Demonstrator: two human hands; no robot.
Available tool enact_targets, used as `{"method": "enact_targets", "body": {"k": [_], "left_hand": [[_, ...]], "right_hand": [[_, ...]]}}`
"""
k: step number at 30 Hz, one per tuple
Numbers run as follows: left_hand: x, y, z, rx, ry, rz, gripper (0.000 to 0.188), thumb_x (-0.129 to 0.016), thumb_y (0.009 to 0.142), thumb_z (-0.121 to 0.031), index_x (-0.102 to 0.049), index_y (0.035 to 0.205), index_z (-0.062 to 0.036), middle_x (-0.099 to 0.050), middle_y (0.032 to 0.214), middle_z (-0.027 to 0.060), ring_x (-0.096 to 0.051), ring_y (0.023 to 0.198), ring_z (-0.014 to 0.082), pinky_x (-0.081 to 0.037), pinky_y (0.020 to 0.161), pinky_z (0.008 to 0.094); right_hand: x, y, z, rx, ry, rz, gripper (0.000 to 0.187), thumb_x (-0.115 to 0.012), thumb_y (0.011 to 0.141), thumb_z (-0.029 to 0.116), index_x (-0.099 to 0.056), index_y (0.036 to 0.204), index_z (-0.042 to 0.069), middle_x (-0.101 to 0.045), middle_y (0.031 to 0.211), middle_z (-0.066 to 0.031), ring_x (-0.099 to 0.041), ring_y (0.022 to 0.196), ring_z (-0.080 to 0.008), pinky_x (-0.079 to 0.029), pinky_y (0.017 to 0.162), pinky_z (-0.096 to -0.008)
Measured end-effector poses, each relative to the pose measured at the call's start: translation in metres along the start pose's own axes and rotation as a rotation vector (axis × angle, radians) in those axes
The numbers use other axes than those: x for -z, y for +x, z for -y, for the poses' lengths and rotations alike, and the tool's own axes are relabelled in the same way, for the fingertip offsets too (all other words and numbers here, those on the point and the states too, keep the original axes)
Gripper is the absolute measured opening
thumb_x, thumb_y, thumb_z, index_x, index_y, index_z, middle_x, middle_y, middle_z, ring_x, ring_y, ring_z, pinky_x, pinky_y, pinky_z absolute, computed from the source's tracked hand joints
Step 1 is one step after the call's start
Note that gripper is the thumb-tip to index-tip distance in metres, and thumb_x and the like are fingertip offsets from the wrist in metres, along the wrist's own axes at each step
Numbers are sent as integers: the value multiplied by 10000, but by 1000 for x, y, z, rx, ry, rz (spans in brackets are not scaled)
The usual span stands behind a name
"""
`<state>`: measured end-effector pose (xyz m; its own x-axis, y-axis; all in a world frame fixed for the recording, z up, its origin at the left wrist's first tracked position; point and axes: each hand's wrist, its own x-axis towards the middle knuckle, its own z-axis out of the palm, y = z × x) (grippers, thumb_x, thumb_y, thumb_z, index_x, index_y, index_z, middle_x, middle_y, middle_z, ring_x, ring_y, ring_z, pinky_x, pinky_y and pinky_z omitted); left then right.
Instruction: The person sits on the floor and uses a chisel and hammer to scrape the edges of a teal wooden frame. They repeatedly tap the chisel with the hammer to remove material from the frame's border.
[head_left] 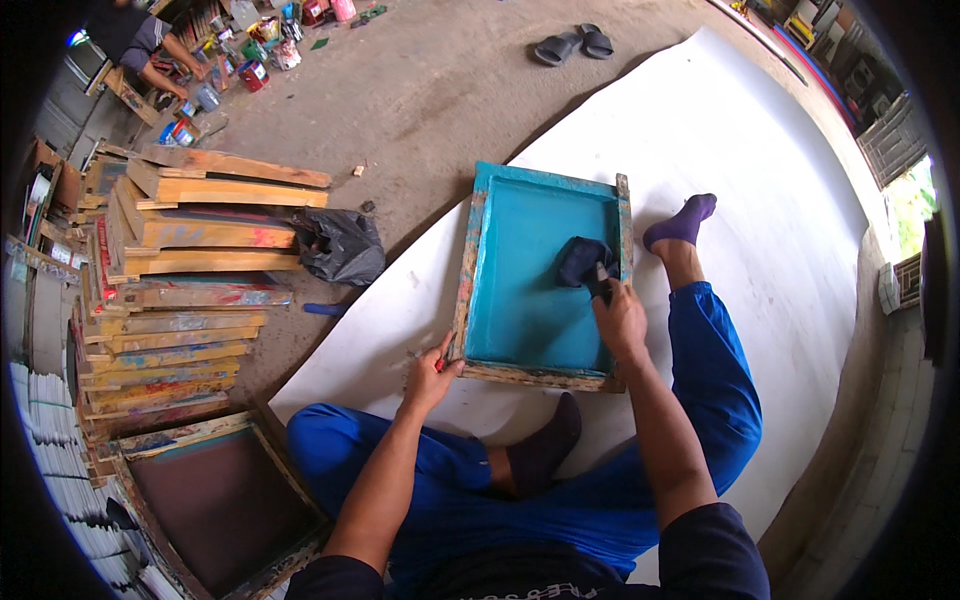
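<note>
A wooden screen-printing frame [474, 235] with a teal mesh [525, 260] lies tilted before me on a large white sheet. My left hand [432, 376] is closed at the frame's lower left corner, its index finger stretched along the side bar. A small red thing shows by its fingers; what it is I cannot tell. Over the mesh's right part my right hand [622, 320] grips a dark-handled tool [602, 285] with a greyish tip, its kind unclear. A crumpled dark blue cloth [581, 262] lies right by the tip, on the mesh.
The white sheet [760, 150] spreads under my legs. Several wooden frames [200, 235] are stacked at left, beside a black plastic bag [345, 245]. Another framed screen [215, 510] rests lower left. Black sandals [560, 48] lie beyond. A person [150, 45] sits far left near paint cans [253, 75].
</note>
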<state>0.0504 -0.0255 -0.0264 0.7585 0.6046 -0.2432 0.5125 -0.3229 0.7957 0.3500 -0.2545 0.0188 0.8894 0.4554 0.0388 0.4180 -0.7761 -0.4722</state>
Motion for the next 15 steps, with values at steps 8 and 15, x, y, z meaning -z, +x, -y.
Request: {"method": "enact_targets", "body": {"k": [8,15], "left_hand": [[-5,-4,-10,76,-69,-83,568,-794,863,-211,-627,1388,-73,-719,885,133,-622,743,181,-511,707,341],[-2,-4,-13,81,-140,-209,431,-741,936,-307,-703,1217,18,-748,860,107,-637,699,168,-520,699,333]], "right_hand": [[23,7,-47,-255,-163,-9,448,-603,911,257,-621,1299,35,-666,1147,-235,-650,1073,-431,-521,918,-499],[-6,-20,-5,210,41,-31,475,-691,903,210,-570,1348,96,-649,1147,-180,-659,1019,-392,-550,855,-476]]}}
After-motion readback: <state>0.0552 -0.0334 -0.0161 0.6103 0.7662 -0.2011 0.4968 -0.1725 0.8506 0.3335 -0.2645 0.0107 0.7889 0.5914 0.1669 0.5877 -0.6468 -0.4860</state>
